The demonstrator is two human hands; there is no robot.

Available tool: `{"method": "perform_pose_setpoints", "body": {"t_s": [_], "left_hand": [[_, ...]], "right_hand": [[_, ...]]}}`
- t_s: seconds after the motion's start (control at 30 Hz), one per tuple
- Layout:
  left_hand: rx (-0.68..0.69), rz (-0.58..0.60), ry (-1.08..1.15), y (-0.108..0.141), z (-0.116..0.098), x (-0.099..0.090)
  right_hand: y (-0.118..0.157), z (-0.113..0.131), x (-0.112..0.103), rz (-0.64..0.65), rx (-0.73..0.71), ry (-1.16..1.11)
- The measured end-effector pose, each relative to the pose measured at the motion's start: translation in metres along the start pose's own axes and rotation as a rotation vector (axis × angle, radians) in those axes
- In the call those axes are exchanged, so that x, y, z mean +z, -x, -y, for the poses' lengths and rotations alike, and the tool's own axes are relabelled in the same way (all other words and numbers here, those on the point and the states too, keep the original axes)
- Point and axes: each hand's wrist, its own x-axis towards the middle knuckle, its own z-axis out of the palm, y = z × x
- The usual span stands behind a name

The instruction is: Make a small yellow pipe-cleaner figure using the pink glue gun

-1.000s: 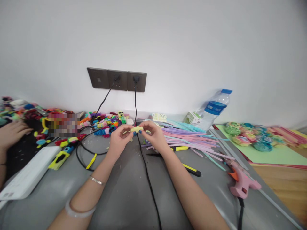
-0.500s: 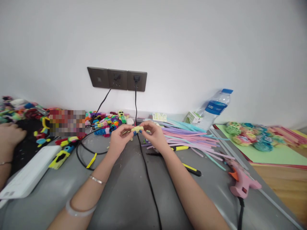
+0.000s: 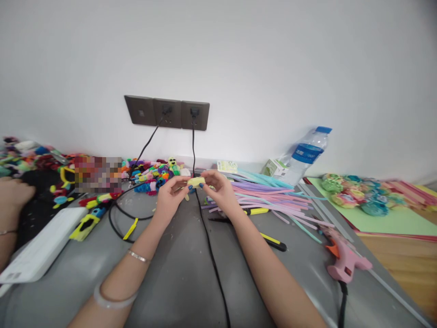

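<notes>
L hand [image 3: 168,199] and R hand [image 3: 221,195], fingers pinched nearly closed, share small yellow pc [image 3: 196,182] over grey table [image 3: 180,269], left of pastel stems [image 3: 269,193]. Two-handed fingertip work, apparently; next move calls for light, steady grip. Pink glue gun [image 3: 344,263] near right.

A thin silvery bracelet [image 3: 138,256], its band finely patterned or linked, is worn at the left wrist [image 3: 146,248]. Higher on the same forearm, a thicker, smooth, pale bangle [image 3: 114,300] is worn. The thumbnails of the left hand [image 3: 168,199] and right hand [image 3: 221,195] are painted glossy dark blue.
</notes>
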Motion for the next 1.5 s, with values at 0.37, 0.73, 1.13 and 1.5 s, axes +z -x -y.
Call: {"method": "perform_pose_setpoints", "body": {"t_s": [0.37,0.73,1.13,1.5], "left_hand": [[0.048,0.038,-0.04,0.0016,0.0005,0.0009],[0.068,0.038,-0.074,0.0019,0.0018,0.0001],[0.044,0.028,-0.06,0.0022,0.0009,0.001],[0.042,0.028,-0.066,0.0013,0.0005,0.0008]], "right_hand": [[0.0006,0.0005,-0.001,0.021,-0.029,0.017],[0.0009,-0.0004,-0.0014,0.014,-0.014,0.02],[0.0003,0.0019,-0.0015,0.02,0.004,0.048],[0.0005,0.0035,-0.0014,0.025,0.027,0.036]]}}
